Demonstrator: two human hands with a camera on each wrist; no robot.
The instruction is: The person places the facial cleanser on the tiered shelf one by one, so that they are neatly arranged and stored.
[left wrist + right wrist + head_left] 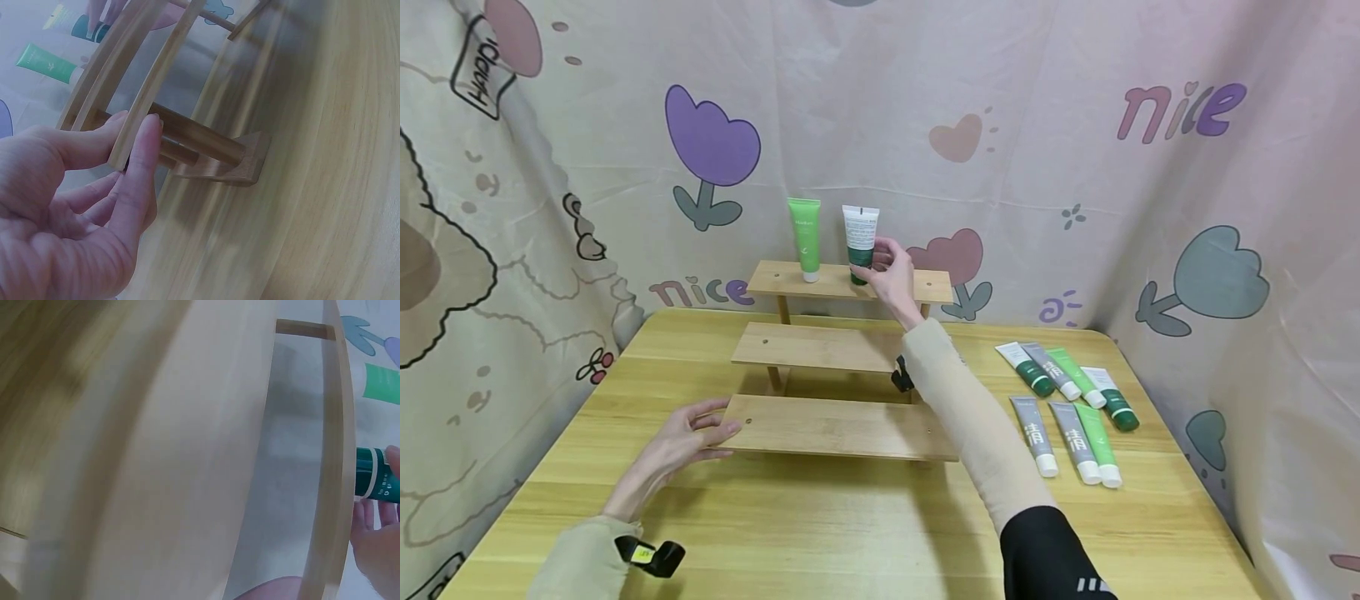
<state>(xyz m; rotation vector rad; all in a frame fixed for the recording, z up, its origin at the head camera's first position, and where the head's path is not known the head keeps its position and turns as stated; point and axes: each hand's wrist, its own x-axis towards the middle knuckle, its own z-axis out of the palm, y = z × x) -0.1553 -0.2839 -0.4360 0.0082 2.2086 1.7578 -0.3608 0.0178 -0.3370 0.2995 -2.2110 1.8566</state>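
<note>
A three-tier wooden display rack (838,427) stands on the table. My left hand (679,440) grips the left end of its lowest board; in the left wrist view, thumb and fingers pinch that board (140,109) from both faces. At the top tier, my right hand (892,279) holds a white and dark green squeeze tube (861,227) upright, cap down, its base right at the board. In the right wrist view the fingers reach round the tube's green lower part (374,475). A light green tube (806,237) stands cap down to its left on the same tier.
To the right of the rack, several tubes lie flat on the wooden table (820,533) in two rows: grey ones (1033,433), light green ones (1096,442) and white and dark green ones (1111,398). A printed curtain (865,100) hangs close behind the table and along both sides.
</note>
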